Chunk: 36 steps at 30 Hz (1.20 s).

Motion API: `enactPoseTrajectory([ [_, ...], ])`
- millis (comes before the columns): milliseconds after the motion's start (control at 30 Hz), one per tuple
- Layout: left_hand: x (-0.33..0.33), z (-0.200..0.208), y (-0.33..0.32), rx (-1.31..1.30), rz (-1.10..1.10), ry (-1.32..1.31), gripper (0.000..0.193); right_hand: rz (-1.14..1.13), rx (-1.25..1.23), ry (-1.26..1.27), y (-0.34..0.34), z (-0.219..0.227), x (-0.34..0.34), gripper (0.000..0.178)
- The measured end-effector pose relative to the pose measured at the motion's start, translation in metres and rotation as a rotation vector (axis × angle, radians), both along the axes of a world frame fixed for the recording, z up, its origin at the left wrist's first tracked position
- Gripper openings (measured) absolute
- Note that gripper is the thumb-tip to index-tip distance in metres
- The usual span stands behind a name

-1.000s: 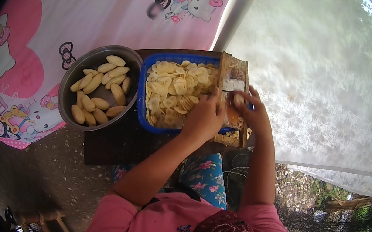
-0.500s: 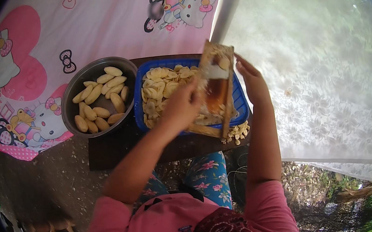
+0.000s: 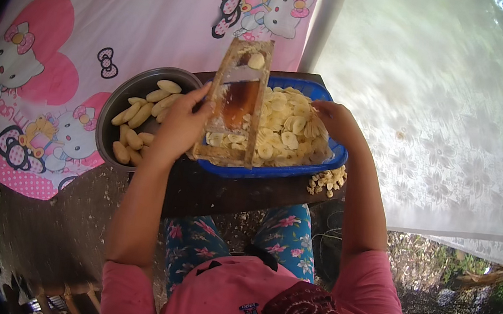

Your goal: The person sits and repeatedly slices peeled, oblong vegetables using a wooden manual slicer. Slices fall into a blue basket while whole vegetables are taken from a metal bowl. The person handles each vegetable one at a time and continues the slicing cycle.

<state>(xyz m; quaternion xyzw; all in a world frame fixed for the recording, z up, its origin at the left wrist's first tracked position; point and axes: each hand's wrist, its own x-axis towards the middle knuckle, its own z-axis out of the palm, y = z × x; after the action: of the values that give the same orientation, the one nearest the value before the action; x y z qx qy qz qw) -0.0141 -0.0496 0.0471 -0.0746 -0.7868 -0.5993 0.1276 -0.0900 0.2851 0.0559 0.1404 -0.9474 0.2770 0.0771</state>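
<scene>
My left hand point(image 3: 185, 120) grips the left edge of a wooden slicer point(image 3: 257, 116), a long frame with a metal blade and a brown, wet-looking board. A pale round piece lies near its top end. The slicer stands tilted over the left part of a blue plastic basin point(image 3: 290, 173). Thin pale slices, apparently banana point(image 3: 288, 120), fill the basin. At the basin's right side my right hand point(image 3: 338, 123) has its fingers curled down against some slices, which stand on edge beside them; the fingertips are partly hidden.
Left of the basin, a grey metal pot point(image 3: 104, 128) holds several whole peeled fruits point(image 3: 139, 115). Small pale scraps point(image 3: 327, 181) lie by the basin's right front corner on the dark table point(image 3: 215, 191). A pink printed cloth point(image 3: 156, 11) and a white floral cloth point(image 3: 444, 138) hang behind.
The slicer has moved left across the basin with my left hand, uncovering the slices on the right. My right hand has come down from beside the slicer's top to the slices.
</scene>
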Motion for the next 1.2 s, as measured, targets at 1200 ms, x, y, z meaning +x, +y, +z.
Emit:
enactPoseTrajectory([
  [1200, 0.019, -0.046, 0.042, -0.39, 0.17, 0.038, 0.055, 0.044, -0.191, 0.218, -0.11, -0.032, 0.009, 0.04],
])
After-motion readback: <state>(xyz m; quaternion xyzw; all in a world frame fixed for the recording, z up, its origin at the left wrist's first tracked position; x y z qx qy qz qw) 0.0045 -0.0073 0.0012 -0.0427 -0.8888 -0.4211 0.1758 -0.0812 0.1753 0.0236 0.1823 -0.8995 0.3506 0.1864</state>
